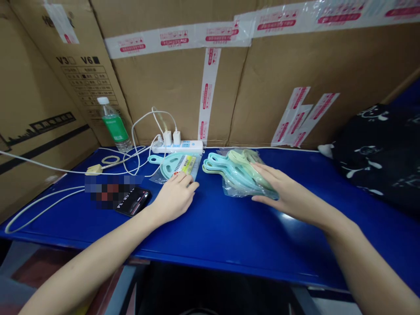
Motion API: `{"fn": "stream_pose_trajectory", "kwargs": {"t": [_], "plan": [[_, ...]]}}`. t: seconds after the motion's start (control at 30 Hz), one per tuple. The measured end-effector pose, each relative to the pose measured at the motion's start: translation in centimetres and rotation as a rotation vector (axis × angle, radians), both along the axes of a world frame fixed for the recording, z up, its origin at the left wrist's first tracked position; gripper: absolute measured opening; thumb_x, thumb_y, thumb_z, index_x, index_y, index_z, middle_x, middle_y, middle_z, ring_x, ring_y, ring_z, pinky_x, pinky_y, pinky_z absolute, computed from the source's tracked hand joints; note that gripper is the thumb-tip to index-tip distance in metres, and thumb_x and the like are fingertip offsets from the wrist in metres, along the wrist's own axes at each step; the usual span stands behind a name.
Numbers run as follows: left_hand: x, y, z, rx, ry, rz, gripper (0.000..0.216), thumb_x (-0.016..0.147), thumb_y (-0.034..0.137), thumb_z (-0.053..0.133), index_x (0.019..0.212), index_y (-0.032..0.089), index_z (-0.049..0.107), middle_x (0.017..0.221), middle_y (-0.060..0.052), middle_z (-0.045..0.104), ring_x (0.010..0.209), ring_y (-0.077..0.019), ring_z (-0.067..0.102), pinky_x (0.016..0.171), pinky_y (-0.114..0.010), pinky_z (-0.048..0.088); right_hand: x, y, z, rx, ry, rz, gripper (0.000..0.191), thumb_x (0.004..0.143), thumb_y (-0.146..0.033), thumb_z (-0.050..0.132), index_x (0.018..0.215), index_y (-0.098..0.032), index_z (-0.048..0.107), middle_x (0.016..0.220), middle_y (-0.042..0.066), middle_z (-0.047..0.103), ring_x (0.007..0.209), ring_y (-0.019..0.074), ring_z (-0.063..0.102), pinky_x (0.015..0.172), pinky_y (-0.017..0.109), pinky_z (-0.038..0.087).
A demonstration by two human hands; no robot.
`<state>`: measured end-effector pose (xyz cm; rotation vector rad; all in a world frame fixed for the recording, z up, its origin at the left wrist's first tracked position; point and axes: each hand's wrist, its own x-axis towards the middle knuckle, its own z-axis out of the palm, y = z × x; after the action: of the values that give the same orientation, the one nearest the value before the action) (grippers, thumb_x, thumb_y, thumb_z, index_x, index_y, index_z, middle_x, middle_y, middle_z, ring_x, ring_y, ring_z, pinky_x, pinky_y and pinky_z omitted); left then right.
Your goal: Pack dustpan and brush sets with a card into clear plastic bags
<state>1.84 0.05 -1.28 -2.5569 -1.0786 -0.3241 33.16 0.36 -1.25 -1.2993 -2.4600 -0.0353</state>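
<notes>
On the blue table, a light-blue plastic utensil [171, 162] with a looped handle and large openings lies in a clear bag with a yellow barcode label. My left hand [175, 197] is at the bag's near edge, fingers curled down onto it and their tips partly hidden. To its right sits a pile of similar bagged utensils [236, 168], pale blue and pale green, their handles pointing left. My right hand [278, 188] is at the pile's right end, with its fingers stretched over the top and the thumb apart at the front.
A power strip [195, 146] with plugged-in chargers stands at the back, its white cables looping left. A water bottle [114, 127], a phone [133, 202] and a ring [110, 159] are on the left. Cardboard [170, 78] walls the back; dark patterned fabric [377, 153] lies right.
</notes>
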Motion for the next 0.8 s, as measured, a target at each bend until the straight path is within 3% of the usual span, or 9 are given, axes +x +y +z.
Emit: {"fn": "stream_pose_trajectory", "kwargs": {"t": [0.17, 0.33, 0.57, 0.8], "plan": [[1.5, 0.2, -0.7, -0.15, -0.049, -0.099, 0.035, 0.097, 0.03, 0.048, 0.127, 0.012, 0.054, 0.116, -0.011, 0.066, 0.108, -0.0238, 0.06, 0.094, -0.038, 0.048, -0.8, 0.0, -0.6, 0.105, 0.02, 0.001, 0.079, 0.093, -0.056, 0.047, 0.155, -0.015, 0.02, 0.15, 0.021, 0.041, 0.139, 0.0357, 0.037, 0.107, 0.057, 0.04], [4.9, 0.0, 0.1, -0.305, -0.019, -0.035, 0.047, 0.098, 0.032, 0.046, 0.135, 0.004, 0.044, 0.119, -0.017, 0.065, 0.111, -0.0284, 0.057, 0.096, -0.045, 0.044, -1.5, -0.2, -1.1, 0.171, -0.002, -0.014, 0.08, 0.093, -0.051, 0.051, 0.156, -0.018, 0.013, 0.147, 0.021, 0.044, 0.135, 0.0362, 0.041, 0.105, 0.057, 0.043], [9.1, -0.6, 1.3, -0.589, -0.007, -0.016, 0.038, 0.092, 0.026, 0.053, 0.121, 0.002, 0.051, 0.122, -0.02, 0.061, 0.118, -0.0291, 0.05, 0.098, -0.044, 0.043, -1.3, -0.1, -1.4, 0.235, -0.016, -0.011, 0.07, 0.097, -0.037, 0.042, 0.155, -0.017, 0.009, 0.144, 0.021, 0.048, 0.131, 0.0338, 0.048, 0.101, 0.051, 0.048], [10.9, 0.4, 1.6, -0.633, 0.043, -0.024, 0.045, 0.09, 0.019, 0.047, 0.132, 0.003, 0.041, 0.135, -0.018, 0.054, 0.122, -0.0284, 0.045, 0.099, -0.043, 0.042, 0.2, 0.7, -1.8, 0.313, -0.004, -0.063, 0.065, 0.092, -0.031, 0.044, 0.151, -0.013, 0.022, 0.137, 0.021, 0.054, 0.125, 0.0342, 0.053, 0.099, 0.051, 0.05]]}}
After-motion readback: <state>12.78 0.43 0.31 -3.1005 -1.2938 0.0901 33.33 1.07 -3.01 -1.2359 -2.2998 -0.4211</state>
